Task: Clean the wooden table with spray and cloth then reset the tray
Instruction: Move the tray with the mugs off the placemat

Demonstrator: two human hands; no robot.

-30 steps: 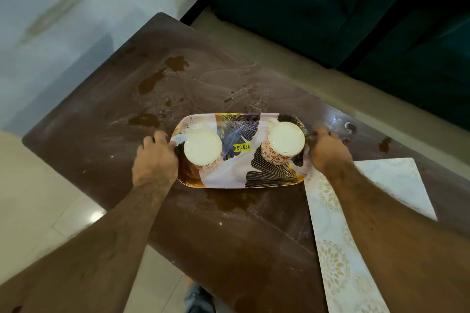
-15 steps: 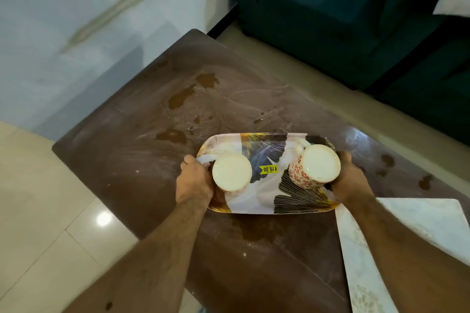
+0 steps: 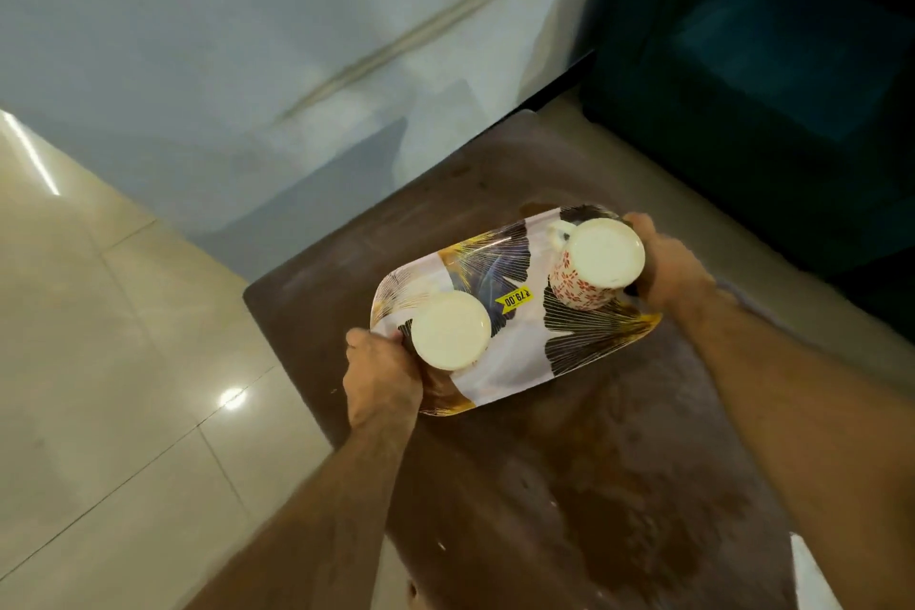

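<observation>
A leaf-patterned tray (image 3: pixel 520 352) with a yellow price sticker is held up over the dark wooden table (image 3: pixel 584 485), tilted with its right end higher. My left hand (image 3: pixel 381 376) grips its near left end and my right hand (image 3: pixel 668 263) grips its far right end. Two cream mugs stand on the tray: a plain-looking mug (image 3: pixel 450 329) by my left hand and a red-flowered mug (image 3: pixel 599 263) by my right hand. The table top shows dried smears and a wet-looking stain near the front. No spray bottle is in view.
A white patterned cloth (image 3: pixel 812 575) peeks in at the table's lower right edge. Glossy beige floor tiles (image 3: pixel 124 362) lie to the left. A pale wall (image 3: pixel 247 40) stands behind, and a dark teal sofa (image 3: pixel 767 64) sits at the upper right.
Both hands have lifted the tray with the two mugs off the table and swung it leftward, tilting it. The view has turned left, so most of the cloth has left the frame.
</observation>
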